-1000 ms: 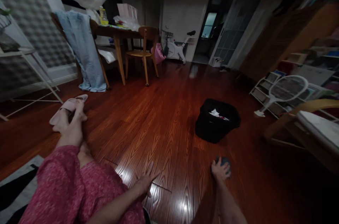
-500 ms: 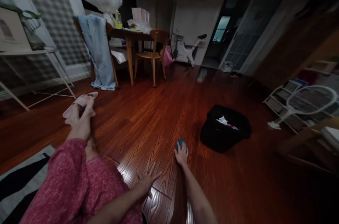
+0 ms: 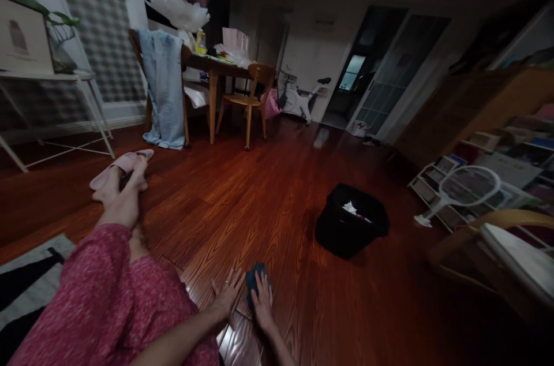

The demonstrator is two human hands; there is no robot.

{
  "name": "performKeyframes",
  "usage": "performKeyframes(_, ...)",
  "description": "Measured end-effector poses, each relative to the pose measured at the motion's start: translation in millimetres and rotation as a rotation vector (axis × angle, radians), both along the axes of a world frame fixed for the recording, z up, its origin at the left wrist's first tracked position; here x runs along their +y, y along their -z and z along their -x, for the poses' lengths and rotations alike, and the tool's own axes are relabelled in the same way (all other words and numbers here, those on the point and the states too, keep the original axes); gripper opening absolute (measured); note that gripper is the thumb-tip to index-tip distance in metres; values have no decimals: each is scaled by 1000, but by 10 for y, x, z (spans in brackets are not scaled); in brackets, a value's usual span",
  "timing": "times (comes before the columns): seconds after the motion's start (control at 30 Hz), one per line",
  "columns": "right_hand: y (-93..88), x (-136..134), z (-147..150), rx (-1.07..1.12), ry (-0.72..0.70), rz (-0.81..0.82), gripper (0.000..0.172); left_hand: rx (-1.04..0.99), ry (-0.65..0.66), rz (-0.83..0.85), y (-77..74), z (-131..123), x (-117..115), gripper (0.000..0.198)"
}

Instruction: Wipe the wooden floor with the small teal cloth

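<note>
A folded dark teal cloth (image 3: 257,268) lies on the wooden floor (image 3: 242,198). On top of it rests my right hand (image 3: 263,301), fingers stretched out flat, with part of the cloth hidden beneath them. Just to the left, my left hand (image 3: 225,298) spreads its fingers low over the floor, a ring on one of them. It holds nothing, and its fingertips come close to the cloth's left edge; whether they touch it I cannot tell.
A black bin (image 3: 351,227) with white tissue inside stands ahead to the right. My legs in pink cloth (image 3: 108,297) stretch along the left. A wooden chair (image 3: 249,101) and table are farther off; a white racket (image 3: 467,187) and shelves are at the right.
My right hand has slid the cloth back toward me and leftward, beside my left hand. The left hand stays spread near the floor. The view has shifted slightly.
</note>
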State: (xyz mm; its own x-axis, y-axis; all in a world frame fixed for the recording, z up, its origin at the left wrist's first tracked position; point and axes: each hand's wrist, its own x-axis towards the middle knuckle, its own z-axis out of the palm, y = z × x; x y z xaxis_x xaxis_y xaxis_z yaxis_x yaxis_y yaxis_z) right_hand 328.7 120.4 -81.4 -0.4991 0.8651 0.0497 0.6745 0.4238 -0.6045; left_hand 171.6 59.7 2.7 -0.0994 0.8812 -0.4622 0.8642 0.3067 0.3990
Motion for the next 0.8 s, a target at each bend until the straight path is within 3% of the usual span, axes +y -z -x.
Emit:
performKeyframes(0.13, 65, 29, -605, 128, 121, -126, 62, 115, 46, 82, -53, -9, 6, 161)
performKeyframes(0.3, 22, 131, -1318, -152, 315, -228, 63, -43, 275, -105, -45, -213, -8, 138)
performKeyframes(0.37, 5, 128, -1376, -238, 314, -228, 62, -35, 291, -155, 22, -373, 44, 118)
performKeyframes(0.53, -30, 111, -1265, -266, 342, -252, 60, 135, 100, -194, 105, -645, 281, 85)
performKeyframes(0.67, -62, 106, -1236, -283, 363, -264, 59, 226, 13, -212, -15, -490, 346, 75)
performKeyframes(0.8, -111, 106, -1222, -304, 377, -253, 58, 261, -33, -190, -95, -249, 249, 72)
